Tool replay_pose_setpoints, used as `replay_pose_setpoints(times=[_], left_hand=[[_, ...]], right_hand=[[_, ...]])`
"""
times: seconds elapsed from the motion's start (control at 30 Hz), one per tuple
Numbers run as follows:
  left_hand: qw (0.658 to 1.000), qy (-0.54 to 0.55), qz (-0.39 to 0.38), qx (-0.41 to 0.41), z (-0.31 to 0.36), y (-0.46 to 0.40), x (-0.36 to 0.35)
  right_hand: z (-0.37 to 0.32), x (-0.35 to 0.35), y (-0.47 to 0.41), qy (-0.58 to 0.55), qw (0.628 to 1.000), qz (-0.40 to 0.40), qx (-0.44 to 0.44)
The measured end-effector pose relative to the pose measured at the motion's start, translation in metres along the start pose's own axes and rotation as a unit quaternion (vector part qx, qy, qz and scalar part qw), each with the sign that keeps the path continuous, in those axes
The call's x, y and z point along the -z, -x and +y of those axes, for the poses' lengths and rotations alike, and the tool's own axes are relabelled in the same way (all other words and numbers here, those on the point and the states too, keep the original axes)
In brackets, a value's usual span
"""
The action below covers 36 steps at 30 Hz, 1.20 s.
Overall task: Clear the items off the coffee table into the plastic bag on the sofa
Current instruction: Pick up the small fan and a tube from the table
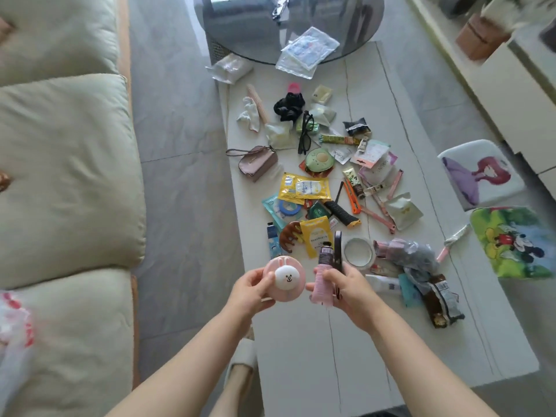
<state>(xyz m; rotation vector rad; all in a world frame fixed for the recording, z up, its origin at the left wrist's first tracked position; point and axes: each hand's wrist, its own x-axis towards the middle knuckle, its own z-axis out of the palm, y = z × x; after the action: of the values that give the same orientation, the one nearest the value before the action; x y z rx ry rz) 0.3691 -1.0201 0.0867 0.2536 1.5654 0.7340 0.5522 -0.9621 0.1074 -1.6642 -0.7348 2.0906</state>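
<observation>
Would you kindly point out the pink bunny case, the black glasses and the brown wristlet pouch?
pink bunny case (285,280): head view, on the white bunny face.
black glasses (304,134): head view, on the frame.
brown wristlet pouch (258,162): head view, on its front panel.

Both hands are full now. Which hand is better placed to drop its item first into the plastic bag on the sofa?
Left, probably. The left hand holds the round pink rabbit case on the side toward the white-and-red plastic bag. The right hand, holding a pink tube, would cross over.
</observation>
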Motion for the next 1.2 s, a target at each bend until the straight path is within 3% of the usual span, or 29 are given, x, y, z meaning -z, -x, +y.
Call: replay_pose_setpoints(times=[0.3,0.73,1.0,1.2], left_hand=[[0.976,0.177,0.126,-0.024,-0.024,0.089,0.106],[0.883,0.385,0.268,-0.026,-0.086,0.163,0.292],[0.829,0.448,0.332,-0.034,-0.112,0.181,0.430],[0.837,0.418,0.354,0.006,-0.128,0.157,0.523]], right_hand=[[0.014,-0.120,0.049,0.093,0.992,-0.071,0.039],[0.078,-0.334,0.072,0.244,0.960,-0.138,0.000],[0.130,-0.476,0.064,0.342,0.922,-0.180,0.002],[0.163,-0.566,0.037,0.428,0.888,-0.167,-0.019]])
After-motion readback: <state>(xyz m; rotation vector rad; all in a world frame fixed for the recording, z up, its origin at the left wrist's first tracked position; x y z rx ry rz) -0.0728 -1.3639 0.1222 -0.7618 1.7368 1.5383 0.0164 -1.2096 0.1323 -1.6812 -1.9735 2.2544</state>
